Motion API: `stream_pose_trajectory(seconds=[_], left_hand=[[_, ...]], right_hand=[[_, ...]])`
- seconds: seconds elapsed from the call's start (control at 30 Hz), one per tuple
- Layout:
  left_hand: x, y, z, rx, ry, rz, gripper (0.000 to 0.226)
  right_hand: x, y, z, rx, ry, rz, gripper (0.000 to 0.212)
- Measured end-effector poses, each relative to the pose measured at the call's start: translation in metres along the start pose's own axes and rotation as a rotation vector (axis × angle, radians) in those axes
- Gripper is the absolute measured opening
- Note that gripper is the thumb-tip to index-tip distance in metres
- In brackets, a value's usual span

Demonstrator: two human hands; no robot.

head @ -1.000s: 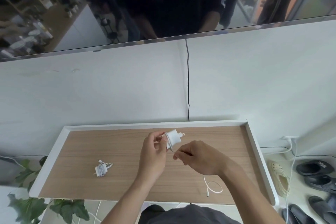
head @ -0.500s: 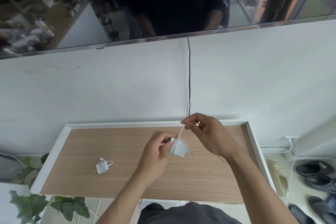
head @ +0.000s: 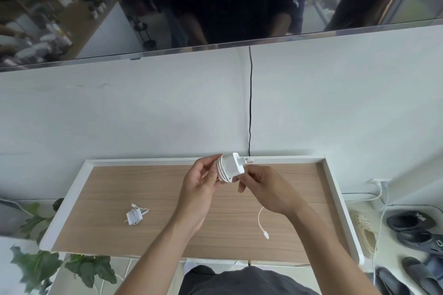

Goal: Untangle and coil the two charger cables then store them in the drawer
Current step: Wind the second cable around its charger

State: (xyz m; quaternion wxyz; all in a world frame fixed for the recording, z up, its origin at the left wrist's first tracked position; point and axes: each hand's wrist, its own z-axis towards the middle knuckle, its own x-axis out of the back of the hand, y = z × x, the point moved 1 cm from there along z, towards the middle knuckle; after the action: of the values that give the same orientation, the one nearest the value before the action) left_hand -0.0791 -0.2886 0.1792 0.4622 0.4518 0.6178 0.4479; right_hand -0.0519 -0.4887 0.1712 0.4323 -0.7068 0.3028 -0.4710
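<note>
White cable [head: 222,172] is being wound around a charger [head: 233,165], pinched by the left hand [head: 200,189]; right fingers [head: 247,178] are closed on cable, its tail [head: 262,224] dangling below, liable to snag or unravel.

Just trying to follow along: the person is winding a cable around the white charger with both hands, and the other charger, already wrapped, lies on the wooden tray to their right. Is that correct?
Not quite. The wrapped charger lies on the wooden tray to the person's left, not right, as the head view shows. The rest holds: left hand and right hand wind a cable around the white charger.
</note>
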Motion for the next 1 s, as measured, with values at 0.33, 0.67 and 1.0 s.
stream_pose_trajectory(seconds=[0.33, 0.67, 1.0], left_hand=[[0.011, 0.003, -0.004, -0.316, 0.143, 0.666, 0.019], [0.016, 0.009, -0.01, -0.406, -0.095, 0.744, 0.027], [0.0, 0.013, -0.015, -0.034, -0.143, 0.128, 0.022]], right_hand=[[-0.004, -0.019, -0.015, 0.048, -0.181, -0.086, 0.027], [0.023, -0.035, -0.013, 0.075, 0.024, 0.036, 0.026], [0.017, -0.011, -0.004, -0.078, 0.123, 0.276, 0.024]])
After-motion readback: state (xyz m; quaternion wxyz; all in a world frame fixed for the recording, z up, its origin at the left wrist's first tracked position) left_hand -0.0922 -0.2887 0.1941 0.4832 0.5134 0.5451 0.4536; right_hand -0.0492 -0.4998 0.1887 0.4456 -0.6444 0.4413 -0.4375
